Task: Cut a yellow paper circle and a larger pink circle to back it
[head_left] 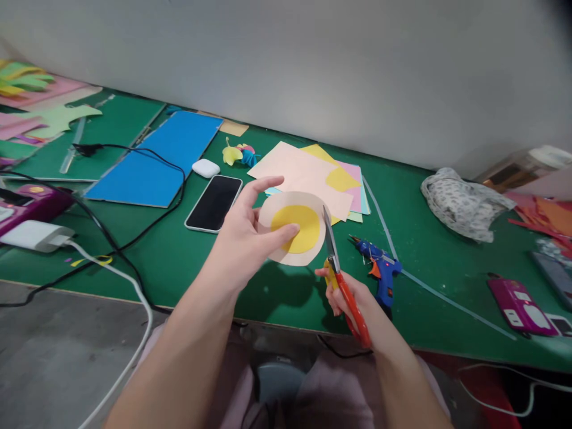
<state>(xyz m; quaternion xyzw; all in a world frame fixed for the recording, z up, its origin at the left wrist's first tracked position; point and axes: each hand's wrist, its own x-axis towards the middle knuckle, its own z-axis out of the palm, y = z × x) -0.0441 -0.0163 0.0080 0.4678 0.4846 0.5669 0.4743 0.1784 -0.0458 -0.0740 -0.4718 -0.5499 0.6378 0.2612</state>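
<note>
My left hand point(250, 232) pinches a round pale pink paper piece point(292, 199) with a smaller yellow paper circle point(308, 229) lying on it, the thumb pressed on the yellow. In my right hand point(353, 292) is a pair of scissors point(351, 304) with red and yellow handles. Its blades point up and sit at the pink paper's right edge; whether they touch it I cannot tell. Both hands are raised above the table's front edge. Behind the round piece lies a stack of coloured paper sheets point(286, 161), pale pink on top.
A blue glue gun point(379, 268) lies right of the scissors on the green table point(429, 256). To the left are a phone point(214, 202), a white earbud case point(205, 168), a blue board point(165, 155) and black cables point(183, 185). A patterned cloth point(465, 202) rests at the right.
</note>
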